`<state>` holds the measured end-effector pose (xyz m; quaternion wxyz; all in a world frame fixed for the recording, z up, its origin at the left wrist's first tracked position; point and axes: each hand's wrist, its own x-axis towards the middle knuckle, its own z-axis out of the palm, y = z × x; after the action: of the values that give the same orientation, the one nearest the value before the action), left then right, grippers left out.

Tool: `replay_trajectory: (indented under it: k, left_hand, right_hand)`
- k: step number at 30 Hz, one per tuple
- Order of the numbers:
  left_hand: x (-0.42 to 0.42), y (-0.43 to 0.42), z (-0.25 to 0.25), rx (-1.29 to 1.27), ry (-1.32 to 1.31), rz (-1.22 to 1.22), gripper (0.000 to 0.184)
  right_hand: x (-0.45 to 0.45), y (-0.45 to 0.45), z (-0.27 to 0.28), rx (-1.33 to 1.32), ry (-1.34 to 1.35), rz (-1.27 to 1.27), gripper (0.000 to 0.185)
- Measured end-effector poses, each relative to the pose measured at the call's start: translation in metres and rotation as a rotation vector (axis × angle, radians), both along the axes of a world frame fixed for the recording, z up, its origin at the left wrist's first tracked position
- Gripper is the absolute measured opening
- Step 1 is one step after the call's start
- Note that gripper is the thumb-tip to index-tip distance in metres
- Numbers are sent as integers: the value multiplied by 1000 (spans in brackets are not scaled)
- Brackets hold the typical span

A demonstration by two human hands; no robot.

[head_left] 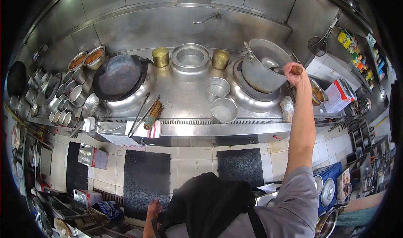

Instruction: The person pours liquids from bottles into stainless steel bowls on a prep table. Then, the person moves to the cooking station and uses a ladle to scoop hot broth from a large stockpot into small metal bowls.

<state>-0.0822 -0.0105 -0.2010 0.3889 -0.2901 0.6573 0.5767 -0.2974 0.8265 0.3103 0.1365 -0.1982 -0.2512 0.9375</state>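
My right hand (pixel 294 72) is closed around the wooden-ended handle of a ladle (pixel 269 63), over the right rim of a tall metal stockpot (pixel 262 76). The ladle's round bowl is inside the pot's mouth. The pot stands on the right-hand burner (pixel 256 96). What the pot contains is hard to make out through haze. Low at my left side, my left hand (pixel 155 207) hangs away from the counter, its fingers loosely bent and apart, with nothing visible in it.
A large wok (pixel 117 76) sits on the left burner. Between the burners are a lidless round pot (pixel 190 57), brass-coloured tins (pixel 160 56) and two metal bowls (pixel 224 110). Tongs (pixel 139 114) and a bamboo brush (pixel 154 113) lie at the front edge. Black mats (pixel 147 179) cover parts of the floor.
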Motion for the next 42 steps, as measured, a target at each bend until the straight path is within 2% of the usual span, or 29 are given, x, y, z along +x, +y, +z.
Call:
replay_trajectory:
  k: [2,12,19,24,30,33,36,38,42]
  left_hand:
    - [-3,1,-8,90,-28,178,36]
    - [-11,-17,-18,93,-49,132,39]
    - [7,-18,-22,101,-61,75,38]
    - [2,-29,-20,93,-53,2,40]
    - [-12,-62,-19,30,-102,-20,44]
    - [-14,-76,-8,37,-121,-12,44]
    - [-10,-85,-4,51,-43,22,29]
    - [-7,-90,-3,37,-36,37,28]
    - [-7,-93,-4,33,-48,27,29]
  right_hand:
    - [9,-11,16,-1,26,3,11]
    - [66,-52,59,-35,88,167,11]
    - [119,-116,64,-137,100,239,12]
    - [145,-161,32,-119,78,272,11]
    - [165,-202,-50,-77,-31,177,14]
    - [174,-220,-96,62,-127,169,13]
    - [177,-240,-129,206,-235,172,12]
    - [178,-249,-147,259,-288,181,10]
    - [180,-269,-169,563,-349,119,17]
